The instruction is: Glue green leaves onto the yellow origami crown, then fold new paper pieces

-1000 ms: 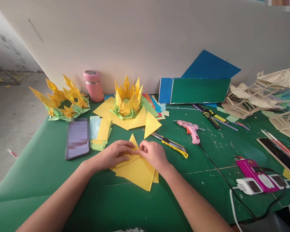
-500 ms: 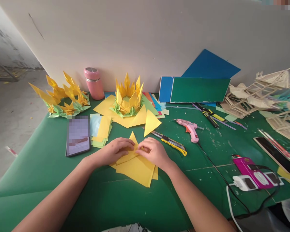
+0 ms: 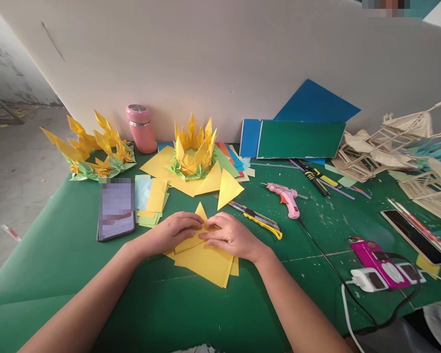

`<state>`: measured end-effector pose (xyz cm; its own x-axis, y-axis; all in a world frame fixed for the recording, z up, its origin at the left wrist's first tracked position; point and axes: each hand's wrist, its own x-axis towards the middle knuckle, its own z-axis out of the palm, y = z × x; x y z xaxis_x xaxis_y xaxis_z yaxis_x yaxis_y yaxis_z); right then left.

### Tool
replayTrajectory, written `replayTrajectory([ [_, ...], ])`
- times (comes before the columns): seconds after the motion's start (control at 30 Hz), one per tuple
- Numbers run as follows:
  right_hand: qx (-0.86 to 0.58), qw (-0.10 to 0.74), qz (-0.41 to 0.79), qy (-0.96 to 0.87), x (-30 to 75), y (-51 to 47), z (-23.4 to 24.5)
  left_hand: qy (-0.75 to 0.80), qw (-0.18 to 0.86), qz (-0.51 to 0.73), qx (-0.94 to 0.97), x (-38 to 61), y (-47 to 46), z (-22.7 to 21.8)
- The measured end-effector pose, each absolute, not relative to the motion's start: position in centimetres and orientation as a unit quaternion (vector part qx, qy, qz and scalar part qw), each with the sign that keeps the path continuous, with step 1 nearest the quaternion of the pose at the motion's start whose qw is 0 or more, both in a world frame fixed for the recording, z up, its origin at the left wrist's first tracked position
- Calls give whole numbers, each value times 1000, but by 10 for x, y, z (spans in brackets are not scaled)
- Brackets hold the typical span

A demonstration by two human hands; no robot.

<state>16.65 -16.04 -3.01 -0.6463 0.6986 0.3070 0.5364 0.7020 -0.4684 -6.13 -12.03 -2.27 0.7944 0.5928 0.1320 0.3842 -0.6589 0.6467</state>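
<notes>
A folded piece of yellow paper (image 3: 190, 243) lies on top of a small stack of yellow paper sheets (image 3: 209, 268), its pointed tip (image 3: 200, 210) facing away from me. My left hand (image 3: 178, 229) rests on its left side, fingers curled and pressing on the fold. From the right, my right hand (image 3: 232, 236) holds the same piece, with thumb and fingertips at its middle. Part of the paper is hidden under both hands. Just beyond the right hand are a folded yellow triangle (image 3: 230, 189) and a box cutter with a yellow handle (image 3: 262, 224).
Two yellow-and-green paper crowns (image 3: 195, 159) stand at the back, near a pink bottle (image 3: 142, 132). A phone (image 3: 116, 211) lies left. To the right are a pink glue gun (image 3: 287, 200), its black cable (image 3: 321, 252), a magenta power strip (image 3: 371, 257) and wooden stick models (image 3: 367, 159).
My right hand's fingers have straightened and slid slightly left over the fold, with the thumb now stretched lower. The left hand stays nearly in place. The whole view has shifted a little.
</notes>
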Motion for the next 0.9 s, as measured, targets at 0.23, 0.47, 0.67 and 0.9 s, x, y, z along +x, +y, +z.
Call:
replayTrajectory([
  [0.23, -351, 236, 162, -892, 166, -162, -29, 271, 316, 151, 897, -62, -121, -20],
  [0.47, -346, 255, 150, -890, 165, -163, -34, 286, 310, 135, 897, -63, -123, -17],
  [0.67, -354, 261, 145, -886, 165, -166, -36, 288, 312, 133, 896, -64, -123, -20],
  [0.9, -349, 276, 103, -890, 182, -175, -35, 296, 309, 141, 893, -66, -122, -26],
])
